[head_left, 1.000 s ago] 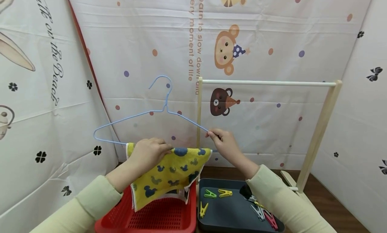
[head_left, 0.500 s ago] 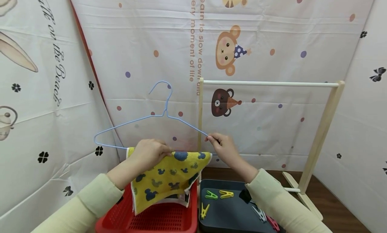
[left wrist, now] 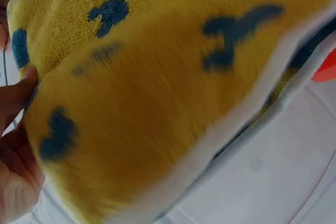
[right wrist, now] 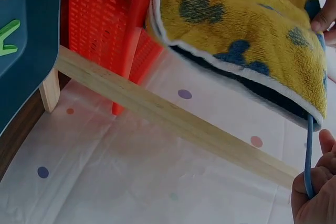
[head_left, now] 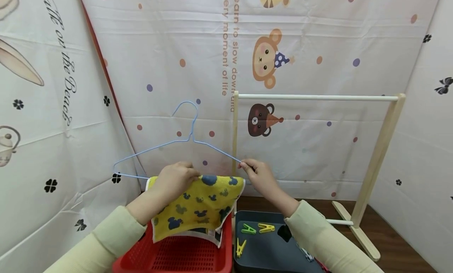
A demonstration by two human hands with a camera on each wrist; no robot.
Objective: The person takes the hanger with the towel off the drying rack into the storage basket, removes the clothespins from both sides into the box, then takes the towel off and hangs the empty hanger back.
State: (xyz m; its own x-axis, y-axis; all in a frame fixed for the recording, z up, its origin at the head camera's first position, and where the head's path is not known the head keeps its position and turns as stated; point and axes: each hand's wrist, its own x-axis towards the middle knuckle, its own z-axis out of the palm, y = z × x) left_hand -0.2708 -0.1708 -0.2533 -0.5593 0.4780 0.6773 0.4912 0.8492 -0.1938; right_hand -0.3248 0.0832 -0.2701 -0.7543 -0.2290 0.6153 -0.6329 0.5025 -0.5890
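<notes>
A yellow towel [head_left: 201, 210] with dark blue mouse-head shapes and white edging lies folded over the lower bar of a light blue wire hanger [head_left: 155, 148]. My left hand [head_left: 177, 182] pinches the towel at its top fold, around the bar; its thumb presses the cloth in the left wrist view. With my right hand [head_left: 258, 174] I grip the hanger's right end, where the blue wire bends out of the towel, as the right wrist view shows. The hanger's hook points up and stays free. Most of the lower bar is hidden inside the towel.
Below the towel stands a red basket [head_left: 141, 257]. Right of it, a dark tray [head_left: 265, 257] holds several clothespins, among them a green clothespin [head_left: 249, 229] and a yellow clothespin [head_left: 266, 228]. Behind rises a wooden rack with a white rail [head_left: 315, 96].
The hanger has come down with the towel on it, and its hook has shifted slightly left. Both hands keep their hold, the right one sinking a little.
</notes>
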